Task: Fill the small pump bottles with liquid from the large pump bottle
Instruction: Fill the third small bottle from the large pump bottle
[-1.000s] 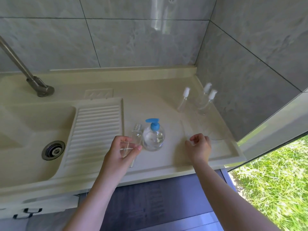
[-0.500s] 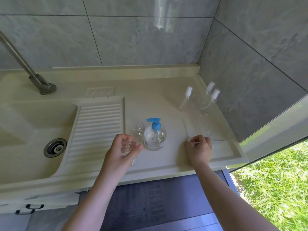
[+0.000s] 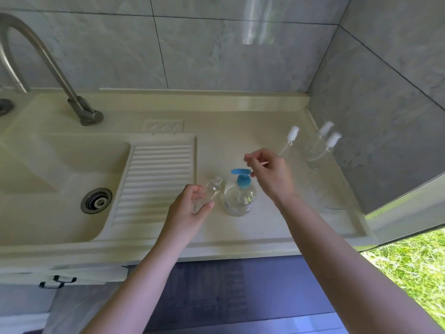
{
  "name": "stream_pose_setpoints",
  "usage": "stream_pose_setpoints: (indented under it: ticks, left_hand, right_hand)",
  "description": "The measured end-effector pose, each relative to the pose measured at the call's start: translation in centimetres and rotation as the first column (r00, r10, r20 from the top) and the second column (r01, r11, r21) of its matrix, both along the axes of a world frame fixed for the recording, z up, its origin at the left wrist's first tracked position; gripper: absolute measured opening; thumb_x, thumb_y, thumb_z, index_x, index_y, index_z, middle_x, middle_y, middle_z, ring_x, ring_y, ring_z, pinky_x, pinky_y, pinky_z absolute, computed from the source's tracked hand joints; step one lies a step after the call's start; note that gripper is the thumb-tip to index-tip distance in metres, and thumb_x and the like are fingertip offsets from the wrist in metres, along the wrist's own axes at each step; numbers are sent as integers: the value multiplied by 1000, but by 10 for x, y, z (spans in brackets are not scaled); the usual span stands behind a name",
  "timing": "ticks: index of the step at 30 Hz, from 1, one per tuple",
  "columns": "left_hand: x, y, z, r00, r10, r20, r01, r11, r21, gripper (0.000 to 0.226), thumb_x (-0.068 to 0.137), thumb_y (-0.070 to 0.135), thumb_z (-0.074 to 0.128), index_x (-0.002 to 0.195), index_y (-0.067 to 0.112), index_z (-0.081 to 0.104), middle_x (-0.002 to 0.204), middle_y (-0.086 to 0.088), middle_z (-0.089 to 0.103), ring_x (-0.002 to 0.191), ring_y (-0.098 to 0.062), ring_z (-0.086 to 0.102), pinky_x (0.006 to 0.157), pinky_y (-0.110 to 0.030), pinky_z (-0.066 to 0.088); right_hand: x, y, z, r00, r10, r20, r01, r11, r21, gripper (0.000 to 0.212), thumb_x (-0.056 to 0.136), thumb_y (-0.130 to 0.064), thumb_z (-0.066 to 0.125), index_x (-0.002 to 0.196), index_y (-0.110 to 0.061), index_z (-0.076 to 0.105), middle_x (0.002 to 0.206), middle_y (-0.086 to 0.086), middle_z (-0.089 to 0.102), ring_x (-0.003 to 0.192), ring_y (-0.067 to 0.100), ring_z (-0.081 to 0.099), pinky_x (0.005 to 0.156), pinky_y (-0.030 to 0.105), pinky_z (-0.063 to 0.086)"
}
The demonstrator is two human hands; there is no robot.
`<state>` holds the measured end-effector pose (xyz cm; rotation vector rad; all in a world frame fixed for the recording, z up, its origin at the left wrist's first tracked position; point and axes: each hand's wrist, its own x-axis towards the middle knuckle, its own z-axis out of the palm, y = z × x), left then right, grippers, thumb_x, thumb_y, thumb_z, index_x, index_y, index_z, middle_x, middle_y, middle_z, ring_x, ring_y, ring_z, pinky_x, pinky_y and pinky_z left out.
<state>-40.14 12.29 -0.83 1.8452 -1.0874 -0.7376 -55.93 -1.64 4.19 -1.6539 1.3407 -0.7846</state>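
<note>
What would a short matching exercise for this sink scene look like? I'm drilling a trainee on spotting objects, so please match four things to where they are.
Things:
1. large pump bottle
2. open small bottle
3. capped small bottles
4. drain

Places:
A. in the sink basin, left
B. held in the left hand
C. by the right-hand wall
D. on the counter, under the right hand

Pairs: 1-D, 2-B, 3-C, 4-A
</note>
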Motion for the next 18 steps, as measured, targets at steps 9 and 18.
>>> stream_pose_setpoints:
  ticks: [9, 18]
  left_hand:
    - [0, -18, -3, 1000, 7, 14, -6, 996, -92, 32, 86, 19, 73, 113, 18, 56, 113, 11, 66, 105, 9, 57, 84, 0, 34]
    - [-2, -25, -10, 998, -31, 55, 36, 995, -93, 37, 85, 16, 73, 118, 16, 57, 116, 9, 65, 108, 4, 56, 87, 1, 31]
  right_hand:
    - [10, 6, -1, 987, 134, -83, -135, 991, -4, 27, 95, -32, 65, 77, -12, 71, 58, -25, 60, 48, -2, 50, 50, 8, 35]
    - [6, -1, -5, 959, 283, 10, -283, 959, -17, 25, 92, -30, 69, 73, -14, 69, 69, -12, 56, 58, 1, 45, 60, 11, 35]
